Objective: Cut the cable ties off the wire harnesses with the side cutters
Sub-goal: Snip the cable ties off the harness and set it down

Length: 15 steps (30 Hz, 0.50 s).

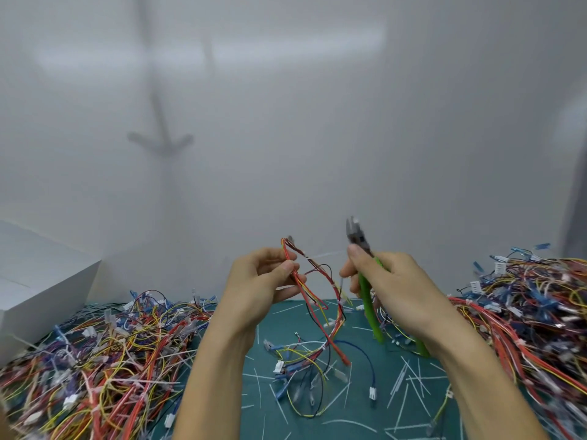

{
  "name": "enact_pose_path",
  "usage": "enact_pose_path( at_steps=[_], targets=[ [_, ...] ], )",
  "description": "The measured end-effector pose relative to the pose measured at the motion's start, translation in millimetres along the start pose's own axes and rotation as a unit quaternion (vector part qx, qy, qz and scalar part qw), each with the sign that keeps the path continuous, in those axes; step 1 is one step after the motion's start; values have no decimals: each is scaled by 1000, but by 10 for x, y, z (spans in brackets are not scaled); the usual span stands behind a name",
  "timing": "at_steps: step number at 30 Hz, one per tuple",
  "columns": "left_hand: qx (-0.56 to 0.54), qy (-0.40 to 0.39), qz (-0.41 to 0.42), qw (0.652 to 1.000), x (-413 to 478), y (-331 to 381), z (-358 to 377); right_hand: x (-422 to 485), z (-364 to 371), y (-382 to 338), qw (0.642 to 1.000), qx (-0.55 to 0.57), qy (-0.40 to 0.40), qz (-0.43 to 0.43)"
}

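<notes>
mid-frame, the left hand (263, 281) pinches the wire harness (309, 304) up, the right hand (394, 281) grips the green side cutters (368, 303) just right of it, so nip only the white cable tie (307, 255), keeping blades off the insulation.

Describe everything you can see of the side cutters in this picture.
The side cutters have a grey metal head and two bright green handles. The right hand grips the handles just below the head, holding the tool raised above the green mat. The head points up and away; the handle ends point down. The jaws look slightly parted, though blurred. Only that hand touches them; the wire harness in the left hand is apart.
</notes>
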<state>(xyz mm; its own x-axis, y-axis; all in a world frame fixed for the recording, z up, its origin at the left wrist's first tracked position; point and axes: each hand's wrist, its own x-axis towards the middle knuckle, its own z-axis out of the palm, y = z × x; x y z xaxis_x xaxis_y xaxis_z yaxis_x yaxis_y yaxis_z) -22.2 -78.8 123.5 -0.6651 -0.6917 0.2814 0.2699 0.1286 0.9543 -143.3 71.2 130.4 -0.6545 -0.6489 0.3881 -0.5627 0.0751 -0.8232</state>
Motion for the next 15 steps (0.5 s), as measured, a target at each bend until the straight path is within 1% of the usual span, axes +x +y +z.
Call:
enact_pose_path(
  at_steps=[3,5,6,15],
  targets=[
    [3,9,1,1000,-3,7,22,-29,67,21,986,-145,-83,-19],
    [5,10,1,1000,-6,12,40,-43,124,46,970,-218,-98,-43],
    [4,10,4,1000,-9,14,49,-49,143,55,966,-234,-99,-49],
    [0,-15,23,1000,-37,47,96,-47,191,52,970,-218,-84,-59]
  ],
)
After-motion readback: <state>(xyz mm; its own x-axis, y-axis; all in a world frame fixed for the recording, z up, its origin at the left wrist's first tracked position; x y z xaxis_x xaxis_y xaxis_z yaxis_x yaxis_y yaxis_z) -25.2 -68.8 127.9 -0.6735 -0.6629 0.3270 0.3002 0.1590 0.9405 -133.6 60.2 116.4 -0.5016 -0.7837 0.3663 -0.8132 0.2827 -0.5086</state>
